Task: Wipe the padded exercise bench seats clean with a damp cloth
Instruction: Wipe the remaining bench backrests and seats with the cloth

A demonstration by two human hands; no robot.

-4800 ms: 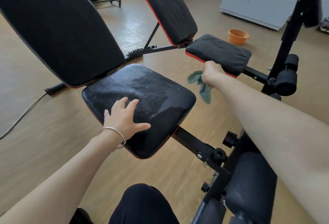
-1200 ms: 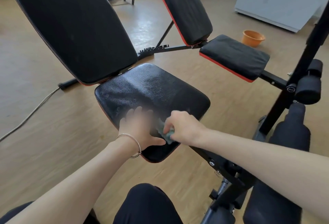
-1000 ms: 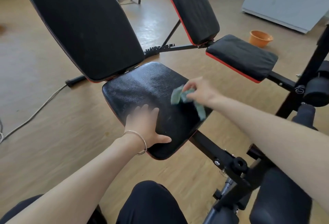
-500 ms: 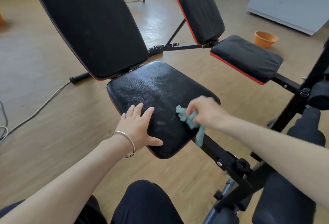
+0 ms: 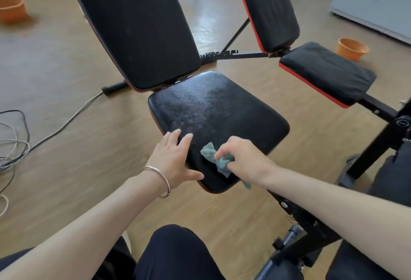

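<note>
**Q:** Cloth position?
**A:** The cloth [image 5: 214, 157] lies on the near seat pad [image 5: 218, 113], at its front corner, at 9 o'clock of the right hand [image 5: 246, 159]. That hand pinches it with curled fingers.
**Q:** Left hand?
**A:** The left hand [image 5: 175, 159] lies flat on the same pad, fingers straight, thumb out, just beside the cloth at its 9 o'clock.
**Q:** Farther out?
**A:** The backrest [image 5: 133, 28] stands at 11 o'clock of the pad. The second seat pad [image 5: 327, 72] is at 2 o'clock, well apart.

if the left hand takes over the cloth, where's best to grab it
Pinch the loose end of the cloth, which pokes out left of the right hand, coming down from the left: the rest is bunched under that hand on the seat.
</note>
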